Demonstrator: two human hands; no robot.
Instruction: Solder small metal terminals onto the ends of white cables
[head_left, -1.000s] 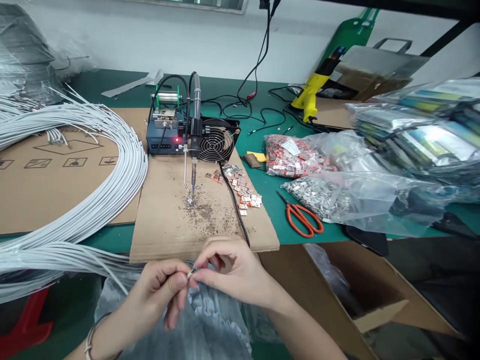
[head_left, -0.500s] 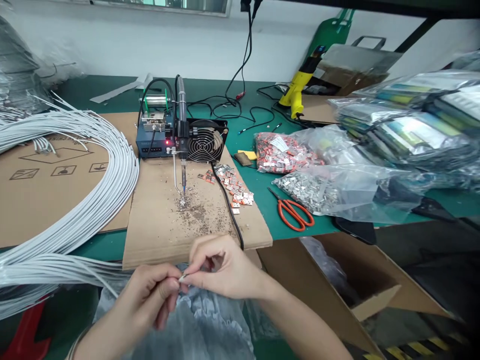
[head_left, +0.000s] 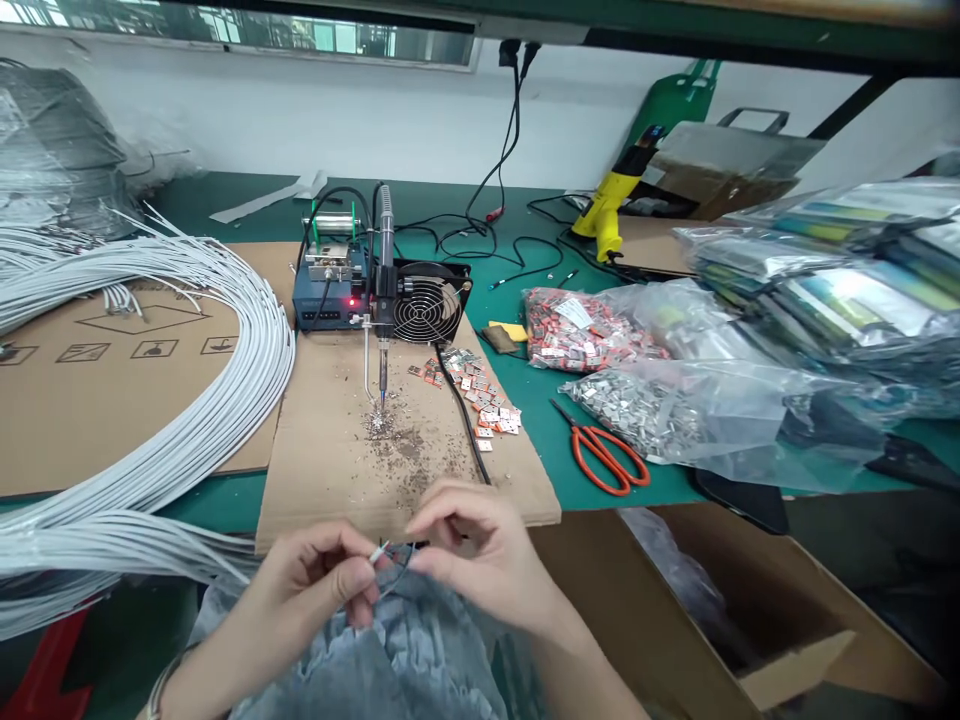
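Observation:
Low in front of the bench, my left hand [head_left: 322, 580] pinches a white cable [head_left: 378, 553] between thumb and forefinger. The cable's thin bare end points up and right, toward my other hand. Just to the right is my right hand [head_left: 480, 560], its thumb and forefinger apart with a gap between them. Below and behind the fingers, grey cloth [head_left: 375, 660] covers my lap. Beyond the hands, a soldering iron [head_left: 384, 370] stands tip down in its stand over a cardboard sheet [head_left: 315, 450] strewn with solder bits.
Left lies a big bundle of white cables [head_left: 255, 370]. Small orange-and-white connector pieces [head_left: 487, 400] sit beside a fan [head_left: 427, 305]. Farther right are orange-handled scissors [head_left: 611, 460], a bag of metal parts [head_left: 645, 410] and a yellow tool [head_left: 600, 215]. An open cardboard box [head_left: 795, 665] stands below the bench.
My right hand has come away from the cable end and its fingers have parted. My left hand keeps its pinch. The whole view has shifted a little down and right.

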